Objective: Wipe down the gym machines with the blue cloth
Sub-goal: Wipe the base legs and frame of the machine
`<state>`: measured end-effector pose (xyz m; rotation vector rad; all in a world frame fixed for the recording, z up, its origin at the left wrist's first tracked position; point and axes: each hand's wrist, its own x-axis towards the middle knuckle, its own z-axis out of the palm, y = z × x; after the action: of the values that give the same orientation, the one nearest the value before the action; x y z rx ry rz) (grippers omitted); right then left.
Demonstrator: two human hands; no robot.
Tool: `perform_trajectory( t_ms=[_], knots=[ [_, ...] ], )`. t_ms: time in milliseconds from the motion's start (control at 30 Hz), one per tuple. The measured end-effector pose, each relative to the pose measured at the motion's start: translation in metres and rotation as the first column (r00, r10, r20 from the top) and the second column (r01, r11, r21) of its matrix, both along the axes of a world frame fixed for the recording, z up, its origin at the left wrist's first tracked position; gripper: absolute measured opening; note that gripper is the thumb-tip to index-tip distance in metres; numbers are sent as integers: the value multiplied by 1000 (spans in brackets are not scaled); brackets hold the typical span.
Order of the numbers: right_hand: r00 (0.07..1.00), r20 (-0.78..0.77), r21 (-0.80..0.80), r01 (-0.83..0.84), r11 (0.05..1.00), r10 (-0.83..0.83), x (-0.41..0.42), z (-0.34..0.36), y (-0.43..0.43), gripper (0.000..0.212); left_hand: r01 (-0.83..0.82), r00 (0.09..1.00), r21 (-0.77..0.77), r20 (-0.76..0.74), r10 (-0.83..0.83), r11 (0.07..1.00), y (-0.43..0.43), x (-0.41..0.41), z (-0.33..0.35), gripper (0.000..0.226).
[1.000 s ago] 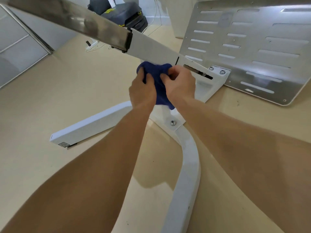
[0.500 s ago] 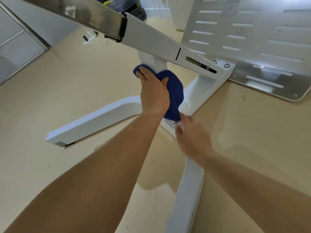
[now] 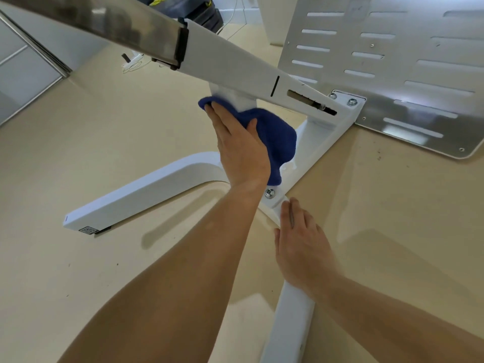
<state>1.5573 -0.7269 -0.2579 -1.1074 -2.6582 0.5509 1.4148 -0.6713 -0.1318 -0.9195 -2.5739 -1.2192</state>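
Against the white upright (image 3: 243,98), the blue cloth (image 3: 280,134) lies bunched.

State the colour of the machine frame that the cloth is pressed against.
White; the head view shows the frame clearly.

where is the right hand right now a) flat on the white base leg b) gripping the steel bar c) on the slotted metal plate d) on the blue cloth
a: the right hand lies flat on the white base leg, while the left hand presses the blue cloth against the white upright.
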Motion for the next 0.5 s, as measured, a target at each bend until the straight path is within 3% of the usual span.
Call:
perform_trajectory(
  t_ms=[233, 500],
  knots=[
    [999, -23, -13, 31, 999, -31, 0, 1, -1, 63, 9, 976, -267, 212, 49, 964, -39, 3, -74, 64],
    [998, -49, -26, 46, 999, -47, 1, -1, -1, 62, 87, 996, -56, 15, -86, 995, -13, -8, 0, 70]
  ],
)
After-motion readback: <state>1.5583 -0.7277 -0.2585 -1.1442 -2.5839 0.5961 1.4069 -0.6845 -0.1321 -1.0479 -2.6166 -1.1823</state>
